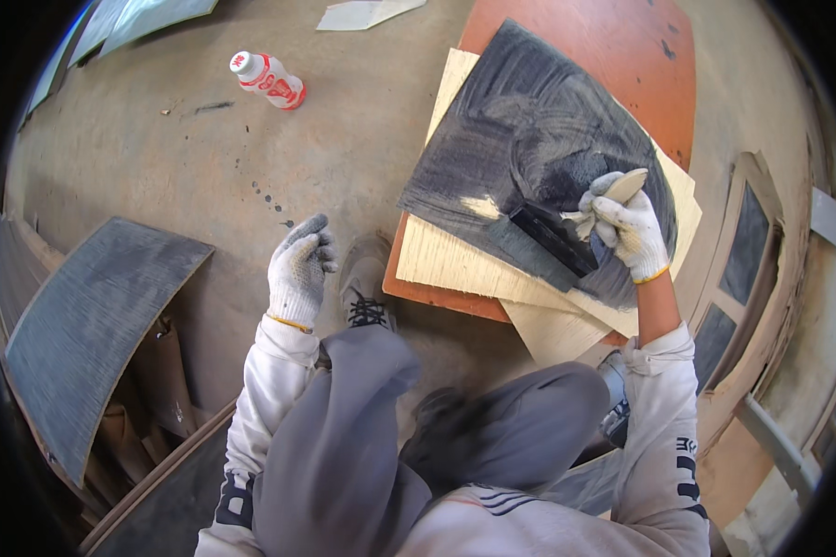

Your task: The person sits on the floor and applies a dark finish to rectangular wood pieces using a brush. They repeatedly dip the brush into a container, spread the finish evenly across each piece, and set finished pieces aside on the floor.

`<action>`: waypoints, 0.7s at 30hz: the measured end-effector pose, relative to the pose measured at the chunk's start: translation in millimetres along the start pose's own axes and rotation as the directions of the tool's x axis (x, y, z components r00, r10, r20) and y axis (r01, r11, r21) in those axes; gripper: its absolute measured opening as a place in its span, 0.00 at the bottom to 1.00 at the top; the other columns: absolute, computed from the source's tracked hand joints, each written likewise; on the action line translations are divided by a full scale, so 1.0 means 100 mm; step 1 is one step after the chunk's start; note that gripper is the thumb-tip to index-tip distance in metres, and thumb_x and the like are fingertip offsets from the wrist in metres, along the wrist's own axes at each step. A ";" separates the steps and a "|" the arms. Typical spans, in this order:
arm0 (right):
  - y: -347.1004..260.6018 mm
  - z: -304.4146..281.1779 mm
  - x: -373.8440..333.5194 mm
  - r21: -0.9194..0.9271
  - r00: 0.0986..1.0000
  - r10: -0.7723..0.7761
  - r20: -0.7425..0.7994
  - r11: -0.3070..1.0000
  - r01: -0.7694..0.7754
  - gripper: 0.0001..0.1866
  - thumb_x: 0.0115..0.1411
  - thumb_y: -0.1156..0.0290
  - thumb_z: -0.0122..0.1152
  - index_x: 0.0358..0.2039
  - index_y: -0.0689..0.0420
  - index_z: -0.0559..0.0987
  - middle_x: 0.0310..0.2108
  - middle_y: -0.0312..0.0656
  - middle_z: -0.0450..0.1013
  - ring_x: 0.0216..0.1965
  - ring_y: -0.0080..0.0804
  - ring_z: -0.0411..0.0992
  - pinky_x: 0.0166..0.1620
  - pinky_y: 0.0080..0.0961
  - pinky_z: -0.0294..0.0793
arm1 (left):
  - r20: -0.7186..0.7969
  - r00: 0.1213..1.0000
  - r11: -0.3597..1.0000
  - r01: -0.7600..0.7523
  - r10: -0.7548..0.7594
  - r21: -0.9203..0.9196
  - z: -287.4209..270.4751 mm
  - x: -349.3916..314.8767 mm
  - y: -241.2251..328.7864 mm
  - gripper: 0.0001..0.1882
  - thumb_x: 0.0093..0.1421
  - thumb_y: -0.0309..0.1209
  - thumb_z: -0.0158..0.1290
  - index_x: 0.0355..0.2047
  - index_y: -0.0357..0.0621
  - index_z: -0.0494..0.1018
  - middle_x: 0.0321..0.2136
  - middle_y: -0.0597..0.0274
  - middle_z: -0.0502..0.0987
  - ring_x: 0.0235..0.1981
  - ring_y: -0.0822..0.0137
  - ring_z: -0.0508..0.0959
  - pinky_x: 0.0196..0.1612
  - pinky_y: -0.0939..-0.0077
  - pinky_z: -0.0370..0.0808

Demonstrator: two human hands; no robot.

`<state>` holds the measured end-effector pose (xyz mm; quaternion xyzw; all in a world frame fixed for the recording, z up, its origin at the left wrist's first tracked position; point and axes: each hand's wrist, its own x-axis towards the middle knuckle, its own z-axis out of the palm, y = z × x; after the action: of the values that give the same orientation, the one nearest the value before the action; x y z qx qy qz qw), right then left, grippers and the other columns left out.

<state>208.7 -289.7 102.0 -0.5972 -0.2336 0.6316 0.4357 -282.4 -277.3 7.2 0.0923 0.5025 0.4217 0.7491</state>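
Observation:
My right hand [630,223], in a whitish knitted glove, is closed round the pale handle of a wide flat brush [553,239]. The brush's long black edge rests on a thin board [520,121] smeared with black coating in sweeping strokes. A bare pale patch shows near the brush's left end. Beneath the coated board lie several pale wood sheets [464,260], fanned at different angles. Away from the boards, above my left shoe, hovers my left hand [302,269] in a matching smudged glove. Its fingers are curled in, and nothing shows in them.
An orange-brown board [622,56] lies under the stack. On the floor at the far left stands a white and red bottle [269,80]. A black-coated sheet [102,325] leans over rolled brown pieces [163,371] on the left. Framed dark panels [748,246] lie on the right.

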 end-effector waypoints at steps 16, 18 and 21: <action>-0.02 0.21 0.27 -0.032 0.987 -0.150 0.054 0.988 0.152 0.17 0.61 0.75 0.72 0.48 0.66 0.78 0.33 0.47 0.83 0.18 0.21 0.74 0.17 0.13 0.62 | 0.082 0.994 0.996 0.068 -0.073 0.057 0.21 0.00 -0.12 0.24 0.71 0.25 0.51 0.65 0.28 0.69 0.42 0.51 0.80 0.37 0.62 0.81 0.37 0.69 0.81; -0.02 0.37 0.38 -0.052 0.987 -0.113 0.114 0.991 0.120 0.18 0.62 0.74 0.73 0.49 0.66 0.78 0.33 0.46 0.83 0.19 0.22 0.75 0.17 0.14 0.63 | 0.089 0.992 0.995 0.081 -0.086 0.061 0.27 0.01 -0.14 0.23 0.71 0.24 0.51 0.65 0.29 0.69 0.42 0.52 0.81 0.35 0.61 0.81 0.36 0.69 0.81; -0.02 0.05 0.27 -0.075 0.986 -0.063 0.155 0.994 0.075 0.18 0.62 0.74 0.73 0.50 0.65 0.77 0.34 0.48 0.83 0.20 0.26 0.78 0.16 0.15 0.61 | 0.089 0.996 0.992 0.012 -0.023 0.123 0.31 0.02 -0.11 0.24 0.71 0.25 0.51 0.66 0.29 0.69 0.41 0.52 0.81 0.35 0.61 0.81 0.34 0.71 0.80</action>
<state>207.1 -265.1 89.8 -0.5558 -0.3120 0.6500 0.4138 -250.2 -273.9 14.0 0.1524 0.4939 0.3787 0.7677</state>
